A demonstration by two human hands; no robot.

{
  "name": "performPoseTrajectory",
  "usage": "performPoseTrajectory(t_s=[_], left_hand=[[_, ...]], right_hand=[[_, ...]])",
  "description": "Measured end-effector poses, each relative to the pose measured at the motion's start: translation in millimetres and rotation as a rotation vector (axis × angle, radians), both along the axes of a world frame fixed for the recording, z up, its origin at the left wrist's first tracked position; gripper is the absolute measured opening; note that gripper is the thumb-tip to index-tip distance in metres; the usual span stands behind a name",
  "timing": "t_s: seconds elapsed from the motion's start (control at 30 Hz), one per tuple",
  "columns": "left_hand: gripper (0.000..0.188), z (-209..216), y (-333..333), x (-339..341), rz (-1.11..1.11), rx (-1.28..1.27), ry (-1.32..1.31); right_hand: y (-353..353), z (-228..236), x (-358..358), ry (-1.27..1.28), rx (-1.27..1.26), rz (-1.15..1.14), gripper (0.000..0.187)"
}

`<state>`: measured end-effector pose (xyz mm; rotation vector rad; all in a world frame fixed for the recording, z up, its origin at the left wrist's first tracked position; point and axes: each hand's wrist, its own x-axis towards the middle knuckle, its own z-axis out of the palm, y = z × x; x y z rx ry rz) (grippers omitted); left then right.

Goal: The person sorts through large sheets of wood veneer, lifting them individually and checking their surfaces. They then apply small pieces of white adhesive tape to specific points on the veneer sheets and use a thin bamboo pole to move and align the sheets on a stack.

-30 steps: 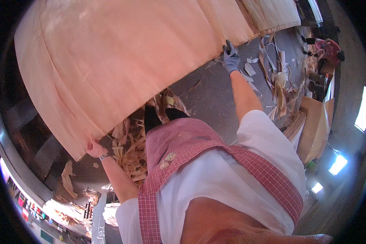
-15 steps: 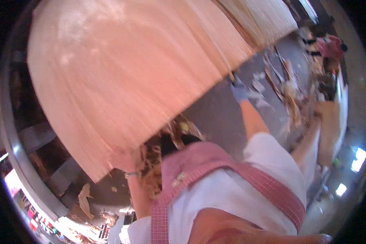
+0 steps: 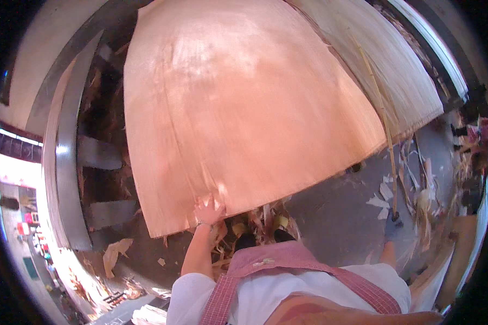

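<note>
A large pale-orange wood veneer sheet spreads out ahead of me, its near edge slanting up to the right. My left hand, bare and with a band at the wrist, lies on the sheet near that edge with its fingers spread. A crease runs through the veneer just beyond it. Off to the right, my right hand wears a bluish-grey glove and is closed around the near end of a long thin stick. The stick reaches away over a second, paler veneer sheet.
A grey metal beam with crosspieces runs along the left. Veneer scraps litter the dark floor on the right, with more around my feet. At the far right is another person. A torn veneer piece lies at lower left.
My view has turned, so the sheet sits further right. My right hand has moved from the sheet's edge back toward me, and the stick now shows clearly. My left hand stays at the near edge.
</note>
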<state>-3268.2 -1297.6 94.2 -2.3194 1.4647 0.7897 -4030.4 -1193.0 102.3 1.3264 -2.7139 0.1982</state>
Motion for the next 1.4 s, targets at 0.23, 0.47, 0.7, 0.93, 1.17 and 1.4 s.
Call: performPoseTrajectory(t_s=[0.23,0.47,0.7,0.93,1.17,1.4], left_hand=[[0.089,-20.8,7.4,21.0,-0.014,0.034,0.17],[0.097,145.0,124.4,13.7,-0.361,-0.702,0.54],[0.082,222.0,251.2,133.4,-0.495,-1.118,0.637],[0.07,226.9,339.8,349.4,-0.316,-1.234,0.528],[0.065,179.8,418.6,573.2,-0.16,-1.306,0.382],[0.035,204.1,523.2,818.7,0.238,-1.356,0.129]], right_hand=[[-59.6,-76.8,145.9,-0.27,-0.321,0.276,0.036],[-132.6,56.8,574.8,-1.437,-0.082,0.353,0.032],[-169.3,186.4,943.6,-1.792,0.011,0.767,0.042],[-54.5,184.3,1266.6,-1.977,0.191,0.788,0.04],[72.0,113.5,1529.9,-2.065,0.462,0.817,0.038],[229.0,72.9,1748.9,-1.816,0.681,0.811,0.032]])
